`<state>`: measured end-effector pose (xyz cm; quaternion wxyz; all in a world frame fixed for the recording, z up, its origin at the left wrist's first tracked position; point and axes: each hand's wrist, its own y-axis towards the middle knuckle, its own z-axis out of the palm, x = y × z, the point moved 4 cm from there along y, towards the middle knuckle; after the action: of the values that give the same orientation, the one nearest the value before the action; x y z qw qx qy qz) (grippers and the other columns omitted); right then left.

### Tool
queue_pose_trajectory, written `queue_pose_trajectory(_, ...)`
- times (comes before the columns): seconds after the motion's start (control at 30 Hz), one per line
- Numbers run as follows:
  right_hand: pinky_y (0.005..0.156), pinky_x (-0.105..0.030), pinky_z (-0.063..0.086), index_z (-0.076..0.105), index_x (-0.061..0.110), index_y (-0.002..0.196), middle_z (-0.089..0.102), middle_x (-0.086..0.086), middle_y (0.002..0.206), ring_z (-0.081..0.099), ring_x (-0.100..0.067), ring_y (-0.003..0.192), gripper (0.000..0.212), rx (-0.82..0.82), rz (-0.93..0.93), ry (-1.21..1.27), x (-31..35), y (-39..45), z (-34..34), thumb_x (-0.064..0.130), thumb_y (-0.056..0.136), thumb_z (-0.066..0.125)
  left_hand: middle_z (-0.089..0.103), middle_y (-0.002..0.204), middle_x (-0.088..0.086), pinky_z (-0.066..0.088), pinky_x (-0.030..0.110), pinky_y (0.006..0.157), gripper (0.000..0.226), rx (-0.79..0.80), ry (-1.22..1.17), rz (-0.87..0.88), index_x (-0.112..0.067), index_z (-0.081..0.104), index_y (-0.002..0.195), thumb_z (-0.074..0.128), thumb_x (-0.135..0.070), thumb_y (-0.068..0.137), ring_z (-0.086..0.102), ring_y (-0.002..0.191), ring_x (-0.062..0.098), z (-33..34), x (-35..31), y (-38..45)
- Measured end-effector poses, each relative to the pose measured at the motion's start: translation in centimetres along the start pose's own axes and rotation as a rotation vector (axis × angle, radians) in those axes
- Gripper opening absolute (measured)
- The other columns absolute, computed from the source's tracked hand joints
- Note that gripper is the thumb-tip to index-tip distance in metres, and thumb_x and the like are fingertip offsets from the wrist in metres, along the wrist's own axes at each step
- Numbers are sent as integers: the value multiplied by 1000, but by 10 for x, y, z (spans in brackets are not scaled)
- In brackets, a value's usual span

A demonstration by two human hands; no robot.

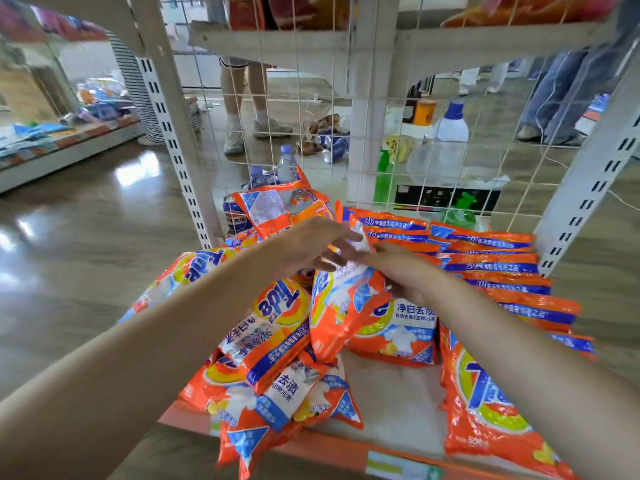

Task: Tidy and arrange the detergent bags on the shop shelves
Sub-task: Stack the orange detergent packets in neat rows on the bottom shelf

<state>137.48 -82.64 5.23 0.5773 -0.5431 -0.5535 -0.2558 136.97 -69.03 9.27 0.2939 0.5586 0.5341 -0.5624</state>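
Note:
Orange detergent bags cover the low shelf (pixel 391 396). A loose heap (pixel 273 344) lies at the left and front. Several bags stand on edge in a neat row (pixel 491 268) at the back right. One bag (pixel 485 403) lies flat at the front right. A tilted bag (pixel 343 306) is lifted above the heap. My right hand (pixel 412 271) grips its upper part. My left hand (pixel 311 244) reaches over with fingers spread and touches its white top edge. Another bag (pixel 280 206) leans against the wire back.
A white wire grid (pixel 311 98) backs the shelf between slotted uprights (pixel 173 140), (pixel 595 174). An upper shelf board (pixel 346 39) hangs overhead. Behind the grid are bottles (pixel 446 133) and people's legs (pixel 242 98). Glossy floor (pixel 86 237) spreads to the left.

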Motion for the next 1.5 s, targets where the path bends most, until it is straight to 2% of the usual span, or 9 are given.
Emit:
queue_pose_trajectory(0.1,50,-29,53,63,3,100,67,-13,80,64,-22,56,22,-178,53,-107,-18,0,-27,-3,79,65,58,76,6,47,21,50,18,-212,-43,-112,-6,62,91,50,-18,96,58,53,13,-17,18,10)
queue_pose_trajectory(0.2,59,-33,51,65,1,87,65,-17,80,60,-28,63,18,-211,-9,-112,-24,-5,-35,-12,78,58,52,68,5,53,29,60,19,-322,203,-271,-8,55,78,55,-17,95,55,51,15,-33,57,20)
queue_pose_trajectory(0.5,61,-32,59,65,7,94,73,-10,81,70,-21,64,23,-68,-232,390,-17,-19,-61,-9,79,56,72,96,9,51,36,86,38,102,-596,-218,-11,69,102,52,-41,88,69,83,23,-1,66,6)
queue_pose_trajectory(0.67,83,-41,53,65,16,104,72,-4,99,67,-19,90,41,-155,-66,148,-58,-19,-76,25,66,81,55,43,-9,39,17,40,23,-118,-146,12,-12,52,72,63,5,83,52,38,4,1,44,9)
queue_pose_trajectory(0.87,69,-36,60,64,11,93,62,-6,75,62,-18,63,17,-154,86,243,-88,-18,-72,22,82,70,71,78,13,58,37,66,19,-138,31,171,-7,70,84,81,-5,68,67,68,26,13,6,16)
queue_pose_trajectory(1.0,51,-23,55,53,10,82,57,-3,62,55,-10,46,14,-296,11,194,-75,-15,-82,5,85,66,47,52,-2,35,22,45,29,-321,349,132,-16,54,60,77,-19,76,45,47,10,4,10,24)
queue_pose_trajectory(1.23,75,-34,56,70,18,96,73,-4,94,69,-16,85,35,-102,60,433,-71,-9,-70,48,80,61,65,65,9,53,30,58,10,-239,10,104,-9,65,75,75,-12,77,61,54,22,-17,8,19)
queue_pose_trajectory(1.37,50,-21,48,64,14,113,67,-2,86,61,-8,62,28,-105,-25,239,-58,-7,-67,21,86,65,59,81,20,53,51,75,23,-350,0,30,-5,59,83,77,-17,76,59,74,31,-28,32,27)
queue_pose_trajectory(1.5,60,-26,46,63,24,111,69,5,86,63,-12,76,27,-245,-117,255,-46,-6,-73,12,87,64,65,101,27,49,55,89,32,-293,-146,21,5,59,105,70,-14,82,64,93,42,-32,38,26)
